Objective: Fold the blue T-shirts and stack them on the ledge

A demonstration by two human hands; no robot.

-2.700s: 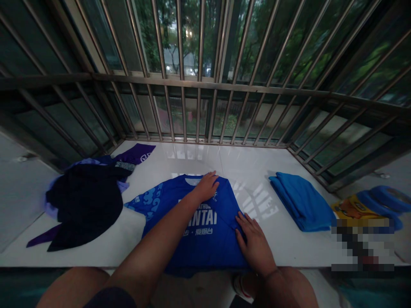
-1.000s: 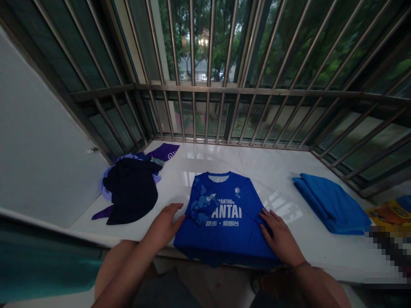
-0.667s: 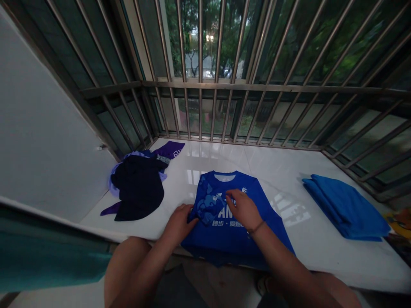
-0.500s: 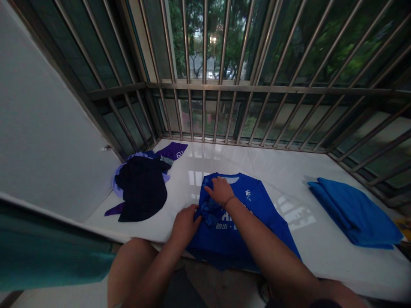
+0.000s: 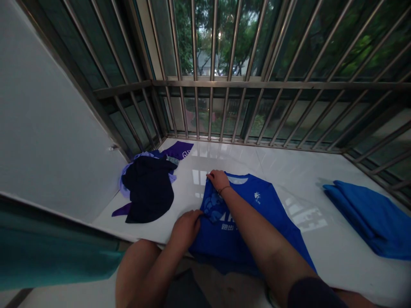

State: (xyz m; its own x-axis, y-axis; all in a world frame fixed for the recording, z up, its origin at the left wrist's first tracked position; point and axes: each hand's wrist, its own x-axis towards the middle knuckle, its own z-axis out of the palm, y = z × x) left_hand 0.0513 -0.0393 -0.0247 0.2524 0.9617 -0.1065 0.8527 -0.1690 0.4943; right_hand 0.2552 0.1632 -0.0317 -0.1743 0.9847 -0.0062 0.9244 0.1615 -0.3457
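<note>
A blue printed T-shirt (image 5: 260, 214) lies flat on the white tiled ledge (image 5: 282, 164), sleeves folded in. My right hand (image 5: 218, 179) reaches across it and pinches the shirt's left shoulder edge near the collar. My left hand (image 5: 185, 229) is closed on the shirt's left side edge, close to the front of the ledge. Both hands grip the same left edge, one far and one near.
A heap of dark navy and purple clothes (image 5: 149, 184) lies at the left of the ledge. A folded lighter blue garment (image 5: 369, 216) sits at the right. Metal window bars (image 5: 212, 85) fence the ledge on three sides; a grey wall (image 5: 48, 128) stands left.
My right hand left the shirt's right side and crossed over to its left shoulder. My left hand closed on the left side edge. The view shifted left.
</note>
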